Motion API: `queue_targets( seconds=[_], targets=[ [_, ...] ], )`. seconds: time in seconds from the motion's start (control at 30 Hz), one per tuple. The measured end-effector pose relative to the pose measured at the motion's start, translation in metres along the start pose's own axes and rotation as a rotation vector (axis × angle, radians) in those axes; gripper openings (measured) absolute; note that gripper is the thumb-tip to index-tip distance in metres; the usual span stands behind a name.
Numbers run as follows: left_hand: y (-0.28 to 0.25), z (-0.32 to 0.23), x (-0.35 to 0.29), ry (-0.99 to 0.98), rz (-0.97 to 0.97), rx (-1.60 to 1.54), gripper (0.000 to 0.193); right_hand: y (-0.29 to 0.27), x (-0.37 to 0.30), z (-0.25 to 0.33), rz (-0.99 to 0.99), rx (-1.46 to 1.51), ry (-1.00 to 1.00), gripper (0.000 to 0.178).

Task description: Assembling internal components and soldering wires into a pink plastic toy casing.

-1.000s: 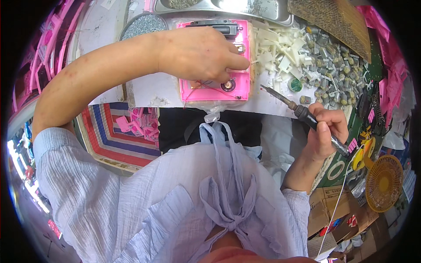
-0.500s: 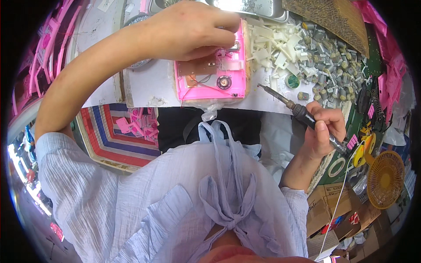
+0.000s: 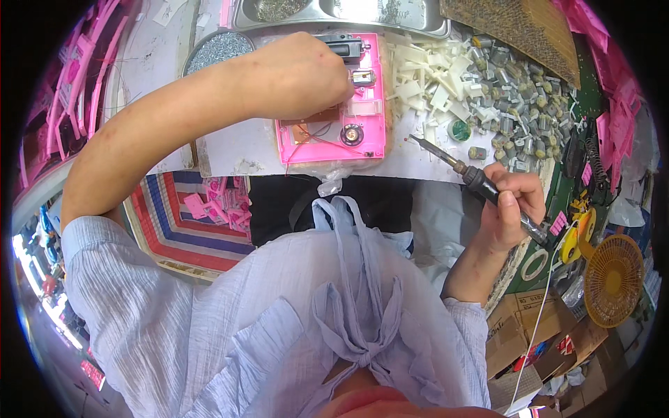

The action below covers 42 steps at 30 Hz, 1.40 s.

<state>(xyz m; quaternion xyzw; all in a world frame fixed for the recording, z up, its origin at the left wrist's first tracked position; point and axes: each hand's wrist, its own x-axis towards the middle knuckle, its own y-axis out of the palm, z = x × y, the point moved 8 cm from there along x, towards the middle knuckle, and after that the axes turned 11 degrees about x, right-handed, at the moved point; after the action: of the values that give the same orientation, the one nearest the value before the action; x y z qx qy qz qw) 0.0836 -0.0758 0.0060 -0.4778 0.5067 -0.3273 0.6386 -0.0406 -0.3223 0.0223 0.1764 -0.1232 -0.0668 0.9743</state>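
Note:
My left hand [image 3: 303, 76] is curled over the pink plastic case [image 3: 331, 148], knuckles up. Its fingers are bent under and hidden, so what they hold does not show. Inside the case are a brown circuit board [image 3: 300, 132], thin wires, a round black speaker [image 3: 352, 134], a small metal motor [image 3: 363, 77] and a black part [image 3: 343, 47] at the far end. My right hand [image 3: 512, 205] grips a soldering iron [image 3: 481, 182] by its black handle. The iron's tip points up and left, apart from the case.
White plastic pieces [image 3: 425, 80] and many small motors [image 3: 516, 104] lie right of the case. A round dish [image 3: 221, 52] of small metal bits and a metal tray [image 3: 376, 24] stand beyond. Pink parts [image 3: 221, 202] lie in a striped container below. A yellow fan [image 3: 613, 279] is at right.
My left hand has drawn back left and slightly nearer, uncovering the motor and black part at the case's far end. The right hand and soldering iron have hardly moved.

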Motion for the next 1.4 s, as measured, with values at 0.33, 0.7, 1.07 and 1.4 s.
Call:
queue_targets(
  seconds=[0.33, 0.7, 1.07, 1.4],
  targets=[
    [-0.041, -0.020, -0.007, 0.137, -0.329, -0.165, 0.014, 0.001, -0.002, -0.001, -0.022, -0.008, 0.027, 0.022],
    [-0.021, -0.030, -0.005, 0.256, -0.251, -0.130, 0.015, 0.001, -0.004, -0.002, -0.024, 0.021, 0.014, 0.021],
    [-0.006, -0.017, -0.009, 0.110, -0.251, -0.260, 0.018, 0.035, 0.017, -0.011, 0.093, -0.007, 0.086, 0.016],
    [-0.005, -0.017, -0.007, 0.003, -0.259, -0.325, 0.019, 0.077, 0.044, -0.025, 0.338, -0.312, 0.118, 0.006]
  ],
)
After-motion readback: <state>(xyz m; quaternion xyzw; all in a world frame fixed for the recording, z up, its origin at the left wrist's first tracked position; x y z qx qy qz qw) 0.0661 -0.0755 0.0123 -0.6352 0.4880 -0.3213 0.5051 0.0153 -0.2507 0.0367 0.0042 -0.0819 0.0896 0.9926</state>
